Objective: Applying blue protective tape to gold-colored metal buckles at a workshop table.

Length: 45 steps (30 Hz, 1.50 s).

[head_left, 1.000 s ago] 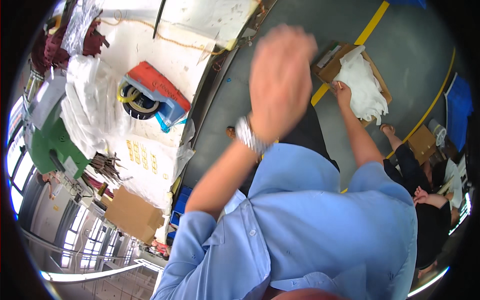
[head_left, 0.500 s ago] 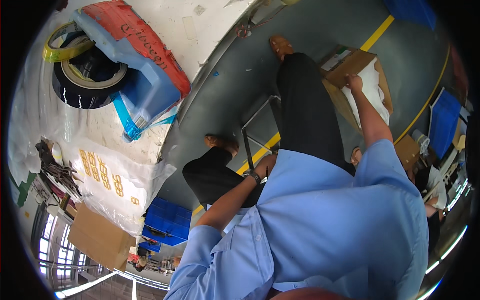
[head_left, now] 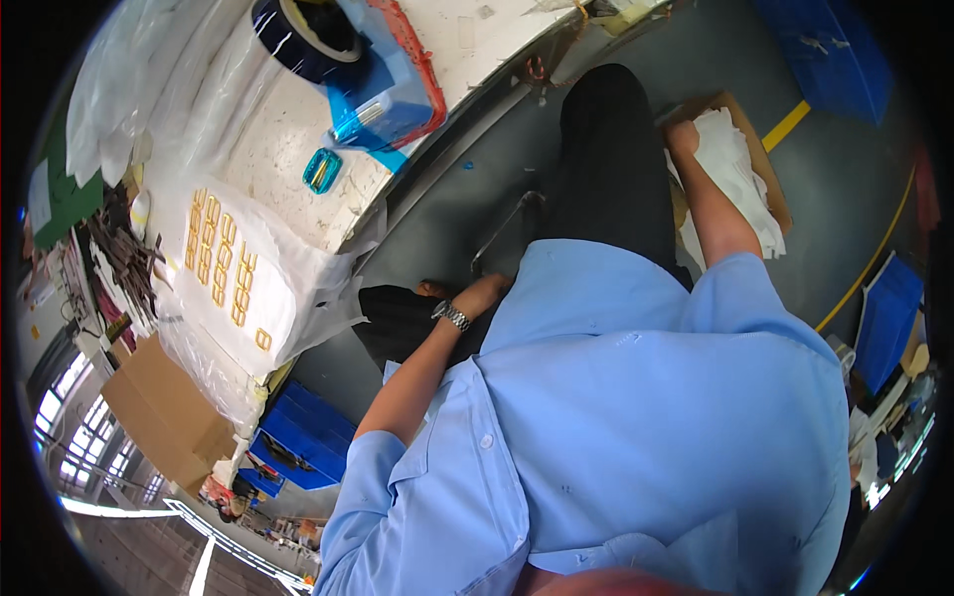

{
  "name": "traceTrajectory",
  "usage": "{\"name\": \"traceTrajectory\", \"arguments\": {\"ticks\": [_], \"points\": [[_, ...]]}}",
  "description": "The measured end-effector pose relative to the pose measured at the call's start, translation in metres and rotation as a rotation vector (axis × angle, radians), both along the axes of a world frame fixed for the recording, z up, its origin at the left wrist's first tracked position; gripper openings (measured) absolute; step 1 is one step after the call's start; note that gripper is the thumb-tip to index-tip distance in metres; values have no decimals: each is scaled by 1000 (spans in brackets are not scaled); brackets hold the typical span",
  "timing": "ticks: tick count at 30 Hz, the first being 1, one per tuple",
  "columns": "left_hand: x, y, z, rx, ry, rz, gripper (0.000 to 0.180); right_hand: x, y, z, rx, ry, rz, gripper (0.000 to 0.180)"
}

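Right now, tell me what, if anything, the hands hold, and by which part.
It cannot be told: the right hand is at the white material, its grip unclear; nothing shows in the left hand.

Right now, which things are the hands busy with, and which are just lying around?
Seem to be in use:
- brown box, with the right hand at its side (grip unclear)
- white material inside it

Seem just lying around, untouched:
- blue-and-red tape dispenser
- dark tape roll
- cardboard box at lower left
- blue crate beneath the table's edge
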<state>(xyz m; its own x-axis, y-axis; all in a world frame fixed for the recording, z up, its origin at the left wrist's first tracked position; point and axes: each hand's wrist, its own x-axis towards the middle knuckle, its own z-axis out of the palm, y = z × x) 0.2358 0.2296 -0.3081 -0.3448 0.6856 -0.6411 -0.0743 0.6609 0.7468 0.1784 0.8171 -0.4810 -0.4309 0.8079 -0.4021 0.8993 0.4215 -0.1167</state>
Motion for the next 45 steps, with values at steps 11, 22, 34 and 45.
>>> {"name": "traceTrajectory", "arguments": {"ticks": [11, 22, 34, 45], "points": [[9, -19, -19, -24, 312, -3, 23, -54, 22, -15, 59, 90, 386, 48], [0, 3, -8, -57, 106, 36, 44, -122, 25, -19, 106, 154, 363, 45], [-10, 57, -32, 90, 46, 25, 46, -100, 59, 2, -509, 467, 279, 17], [-73, 77, 1, 115, 305, 34, 29, -65, -60, 126, -990, 640, -71, 29]]}}
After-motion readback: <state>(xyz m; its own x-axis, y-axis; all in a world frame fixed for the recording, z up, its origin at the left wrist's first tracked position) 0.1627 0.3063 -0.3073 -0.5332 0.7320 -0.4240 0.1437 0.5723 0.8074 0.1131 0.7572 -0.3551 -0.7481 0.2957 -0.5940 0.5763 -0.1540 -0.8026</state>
